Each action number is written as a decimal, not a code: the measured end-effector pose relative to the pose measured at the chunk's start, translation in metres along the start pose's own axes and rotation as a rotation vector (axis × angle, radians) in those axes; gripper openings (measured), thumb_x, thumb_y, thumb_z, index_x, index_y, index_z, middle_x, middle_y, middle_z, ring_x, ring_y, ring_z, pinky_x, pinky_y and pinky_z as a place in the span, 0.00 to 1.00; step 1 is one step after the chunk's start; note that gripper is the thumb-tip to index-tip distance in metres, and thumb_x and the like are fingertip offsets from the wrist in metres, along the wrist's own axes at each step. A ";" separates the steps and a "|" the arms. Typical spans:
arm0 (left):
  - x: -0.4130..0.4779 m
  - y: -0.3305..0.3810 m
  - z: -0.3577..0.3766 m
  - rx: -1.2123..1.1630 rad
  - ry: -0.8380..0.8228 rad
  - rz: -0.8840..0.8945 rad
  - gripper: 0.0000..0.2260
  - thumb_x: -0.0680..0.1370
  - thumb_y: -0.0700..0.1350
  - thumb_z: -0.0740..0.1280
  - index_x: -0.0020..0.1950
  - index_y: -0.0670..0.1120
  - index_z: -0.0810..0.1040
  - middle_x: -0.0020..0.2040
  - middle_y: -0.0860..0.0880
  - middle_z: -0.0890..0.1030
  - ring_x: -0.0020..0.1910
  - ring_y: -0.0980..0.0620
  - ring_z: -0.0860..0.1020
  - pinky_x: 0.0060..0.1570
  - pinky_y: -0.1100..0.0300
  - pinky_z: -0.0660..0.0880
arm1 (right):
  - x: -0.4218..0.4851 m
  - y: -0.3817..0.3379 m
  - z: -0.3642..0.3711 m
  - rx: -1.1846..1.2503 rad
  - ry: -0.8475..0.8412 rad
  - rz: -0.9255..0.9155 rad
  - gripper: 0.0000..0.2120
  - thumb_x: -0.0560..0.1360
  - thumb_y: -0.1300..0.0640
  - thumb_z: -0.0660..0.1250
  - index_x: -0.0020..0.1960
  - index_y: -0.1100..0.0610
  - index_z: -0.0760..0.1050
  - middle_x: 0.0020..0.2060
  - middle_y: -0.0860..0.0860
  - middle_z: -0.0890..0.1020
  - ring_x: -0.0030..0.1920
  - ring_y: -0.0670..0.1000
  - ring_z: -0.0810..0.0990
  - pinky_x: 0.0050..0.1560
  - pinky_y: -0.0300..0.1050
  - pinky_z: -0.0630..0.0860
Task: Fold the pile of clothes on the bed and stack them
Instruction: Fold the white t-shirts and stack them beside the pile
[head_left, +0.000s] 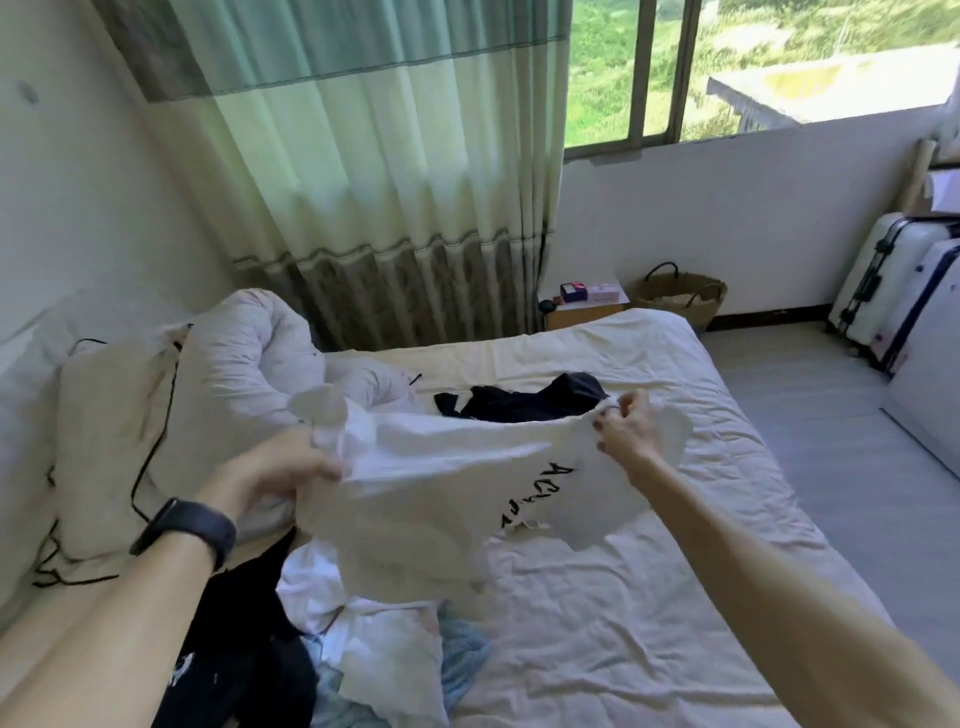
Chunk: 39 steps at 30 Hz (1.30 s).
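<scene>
One white T-shirt (457, 483) with black lettering is held spread in the air above the bed (649, 597). Its upper edge is gripped by the left hand (280, 473) at one end and pinched by the curled fingers of the right hand (626, 431) at the other. No fold is seen in it yet. At the bed's near edge a pile of clothes (332, 649) is left unsorted, and a dark garment (524, 402) lies crumpled towards the bed's far side. No finished stack is seen, so the task is judged barely begun.
</scene>
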<state>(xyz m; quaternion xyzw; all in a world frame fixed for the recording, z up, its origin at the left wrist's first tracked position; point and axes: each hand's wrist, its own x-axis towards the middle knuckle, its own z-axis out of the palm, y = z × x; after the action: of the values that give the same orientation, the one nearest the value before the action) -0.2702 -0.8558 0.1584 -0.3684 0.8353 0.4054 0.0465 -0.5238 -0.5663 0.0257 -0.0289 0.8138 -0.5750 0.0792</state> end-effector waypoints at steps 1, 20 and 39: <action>-0.002 -0.012 0.009 0.184 -0.225 -0.135 0.07 0.76 0.39 0.73 0.49 0.42 0.75 0.37 0.49 0.81 0.33 0.55 0.78 0.31 0.64 0.73 | 0.005 -0.014 -0.002 -0.005 -0.016 -0.041 0.05 0.83 0.51 0.59 0.49 0.49 0.66 0.42 0.52 0.76 0.46 0.59 0.80 0.49 0.61 0.81; 0.059 0.116 0.150 -0.530 -0.127 0.365 0.10 0.75 0.49 0.75 0.52 0.48 0.80 0.51 0.51 0.83 0.48 0.57 0.82 0.40 0.69 0.75 | -0.040 -0.181 -0.090 0.745 -0.647 -0.077 0.06 0.69 0.60 0.68 0.38 0.55 0.70 0.33 0.50 0.70 0.32 0.50 0.67 0.34 0.44 0.65; 0.007 0.223 0.117 -0.077 -0.180 0.886 0.05 0.82 0.52 0.66 0.49 0.57 0.80 0.34 0.61 0.81 0.31 0.65 0.77 0.32 0.72 0.70 | -0.063 -0.119 -0.093 -0.421 -0.125 -0.469 0.49 0.69 0.44 0.78 0.79 0.33 0.51 0.69 0.54 0.69 0.70 0.57 0.68 0.67 0.55 0.71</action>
<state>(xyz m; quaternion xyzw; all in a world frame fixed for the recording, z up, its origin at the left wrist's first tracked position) -0.4469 -0.6872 0.2209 0.0598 0.8893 0.4475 -0.0726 -0.4816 -0.5113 0.1738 -0.2668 0.8797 -0.3935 -0.0135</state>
